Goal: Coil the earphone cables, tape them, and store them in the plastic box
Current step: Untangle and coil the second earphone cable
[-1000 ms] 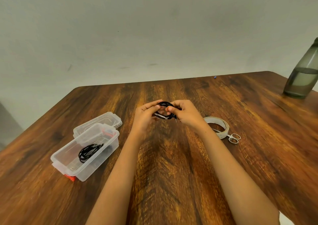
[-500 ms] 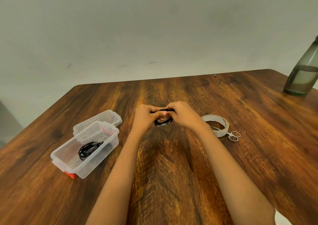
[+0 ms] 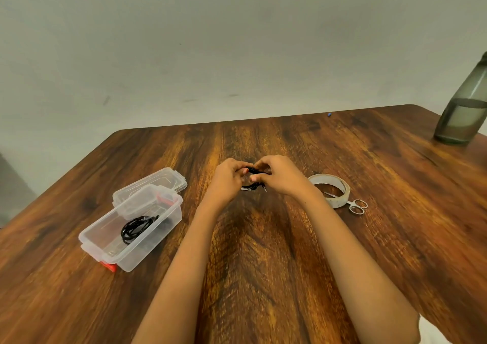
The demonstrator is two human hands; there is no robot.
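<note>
- nearest, on the left of the bench [image 3: 263, 278], the plastic box [image 3: 147, 250] is standing open. one black coiled cable [image 3: 137, 227] is lying inside it, so one set is looking stored, though whether it is taped is too small to tell.
- the lid [image 3: 158, 181] is lying just behind the box and touching it, so closing up is not yet done.
- further out, at the middle of the bench, the left hand [image 3: 226, 183] and the right hand [image 3: 280, 179] are meeting. each grip is pinching a second earphone cable [image 3: 253, 171] between thumb and fingertips, low over the wood.
- this cable is looking gathered into a small loop, with its metal plug poking out below the right thumb. a pale glint on the lower edge may be tape — i cannot tell.
- judging from this, the work is sitting at the securing step for the second cable, past halfway — dropping it into the box is remaining.
- just right of the right hand, the tape roll [image 3: 338, 202] is lying flat, with small scissors [image 3: 357, 206] lying against it, their blades reaching inside the ring.
- farthest off, a grey bottle [image 3: 463, 112] is standing at the right corner, taking no part.
</note>
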